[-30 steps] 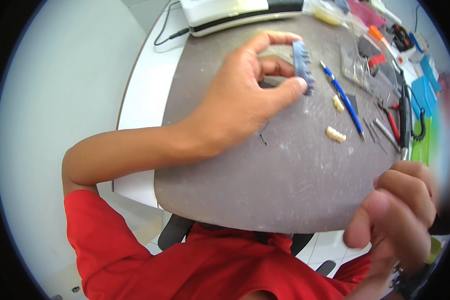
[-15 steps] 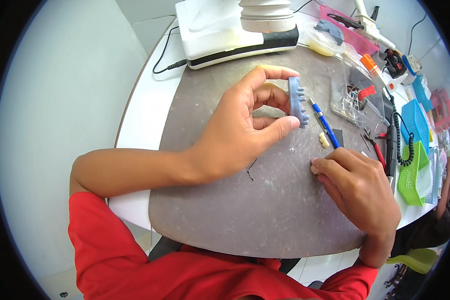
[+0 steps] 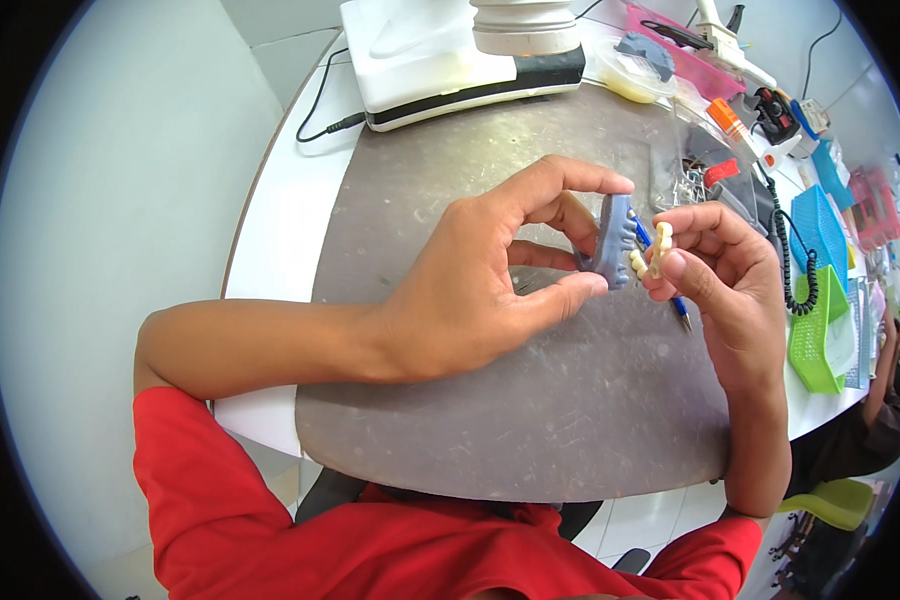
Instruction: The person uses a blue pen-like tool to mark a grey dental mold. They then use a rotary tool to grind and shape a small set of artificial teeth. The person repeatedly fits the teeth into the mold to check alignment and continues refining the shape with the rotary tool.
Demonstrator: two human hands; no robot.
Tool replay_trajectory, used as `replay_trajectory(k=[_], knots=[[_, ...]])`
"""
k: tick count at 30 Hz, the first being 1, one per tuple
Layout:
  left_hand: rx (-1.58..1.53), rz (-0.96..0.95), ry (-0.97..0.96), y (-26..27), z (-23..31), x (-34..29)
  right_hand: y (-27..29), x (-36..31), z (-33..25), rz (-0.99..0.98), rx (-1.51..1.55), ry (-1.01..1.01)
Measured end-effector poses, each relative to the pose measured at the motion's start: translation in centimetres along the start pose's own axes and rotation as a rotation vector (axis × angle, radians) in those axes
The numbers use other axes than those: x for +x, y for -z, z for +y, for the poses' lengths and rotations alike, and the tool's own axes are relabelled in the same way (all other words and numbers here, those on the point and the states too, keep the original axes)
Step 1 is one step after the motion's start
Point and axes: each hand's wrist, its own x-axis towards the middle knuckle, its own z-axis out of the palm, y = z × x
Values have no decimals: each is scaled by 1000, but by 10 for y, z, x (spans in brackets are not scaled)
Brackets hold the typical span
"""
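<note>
My left hand (image 3: 480, 280) is closed on a blue-grey dental model (image 3: 615, 235), gripping it upright by its ends between fingertips and thumb. Its row of tooth stumps faces right. Close beside it, my right hand (image 3: 738, 290) pinches a small cream-coloured dental bridge (image 3: 663, 245) between thumb and forefinger, a little apart from the model. Another cream tooth piece (image 3: 638, 263) shows between the two hands, on the mat. Behind my right fingers lies a blue pen-like pencil (image 3: 682, 312), partly hidden.
A grey-brown mat (image 3: 510, 430) covers the table. A white machine (image 3: 420, 85) stands at the back under a ribbed hose nozzle (image 3: 526, 28). To the right are a clear box of small metal tools (image 3: 686, 185), a coiled black cord (image 3: 802, 300) and a green basket (image 3: 815, 345).
My right hand has risen from the mat toward the model, bringing the cream bridge into plain sight. My left hand has shifted slightly right and down with the model.
</note>
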Motion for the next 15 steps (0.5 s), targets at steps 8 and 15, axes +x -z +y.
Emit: replay_trajectory(k=[8, 15], knots=[[39, -22, -19, -2, -2, -3, -6, -1, 8, -33, 50, 17], [34, -22, -17, -3, -3, -3, -7, -2, 9, -47, 56, 17]])
